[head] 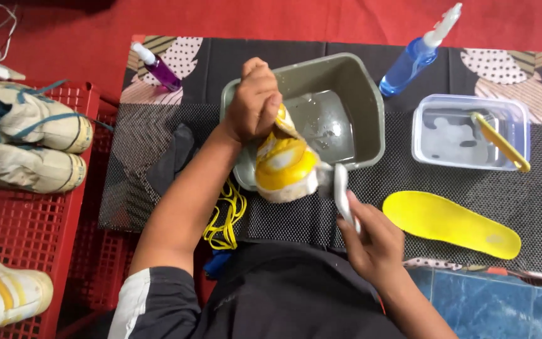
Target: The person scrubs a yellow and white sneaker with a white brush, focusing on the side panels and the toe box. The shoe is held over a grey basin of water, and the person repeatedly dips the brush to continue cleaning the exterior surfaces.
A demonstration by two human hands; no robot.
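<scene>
We take the grey wash basin [362, 85] as landmark; it sits mid-mat on the tabletop, a shallow pool of water in its bottom.

Left hand [253, 100] has its grip closed around the upper of a yellow-and-white sneaker [285, 164], holding it tilted over the basin's near rim, toe toward us; we judge that keeps drips falling into the basin and turns the toe up to the brush.

Right hand [374, 242] is just near-side of the basin, grip closed on the handle of a white brush [340, 188]; bristle end sits at the sneaker's toe, contact looks likely but is blurred, so we cannot tell for sure.

Yellow insole [450, 223] lies flat to the right and nearer than the basin, pulled from a shoe and set apart; yellow laces [226, 216] are heaped just left of the basin's near corner, likewise stripped off.

Right of the basin: clear tub [522, 113] of water with a yellow-handled brush [500, 141] resting across it; blue spray bottle [418, 53] beyond the basin's far right corner; purple spray bottle [158, 68] beyond its far left; all in arm's reach.

Well left of the basin: red crate [26, 220] carrying a worn white pair with blue laces [26, 144], plus another yellow-and-white sneaker [1, 295] nearer us.
</scene>
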